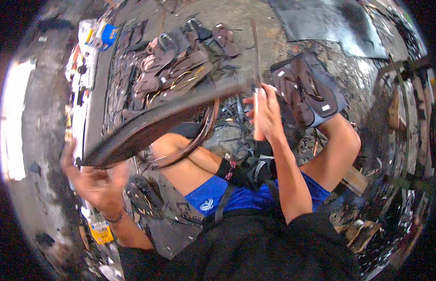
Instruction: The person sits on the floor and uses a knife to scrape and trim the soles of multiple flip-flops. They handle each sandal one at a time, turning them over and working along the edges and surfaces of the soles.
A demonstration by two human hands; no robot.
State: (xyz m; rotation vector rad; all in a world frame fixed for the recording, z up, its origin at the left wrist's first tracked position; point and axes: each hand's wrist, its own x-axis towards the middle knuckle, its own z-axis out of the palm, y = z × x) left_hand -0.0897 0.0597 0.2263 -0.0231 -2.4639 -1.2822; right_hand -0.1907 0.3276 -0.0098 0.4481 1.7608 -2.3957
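Observation:
A long dark brown rubber strip (147, 129), wide and curved, stretches in the air across my lap. Its lower left end lies at my left hand (98, 185), whose blurred thumb and fingers sit around that end. A narrower loop of similar material (199, 138) hangs below it, passing over my knee. My right hand (266, 112) is closed at the strip's far right end, with some fingers apart. From its fingertips a thin, dark, blade-like piece (255, 51) points upward; blur hides whether this is a knife or a narrow strip.
Several dark sandals (180, 70) lie piled ahead. A sandal pair (302, 84) rests on a dark sheet by my right knee. A black sheet (330, 25) covers the floor at far right. Scraps (232, 124) lie between my legs. A yellow packet (102, 232) is at left.

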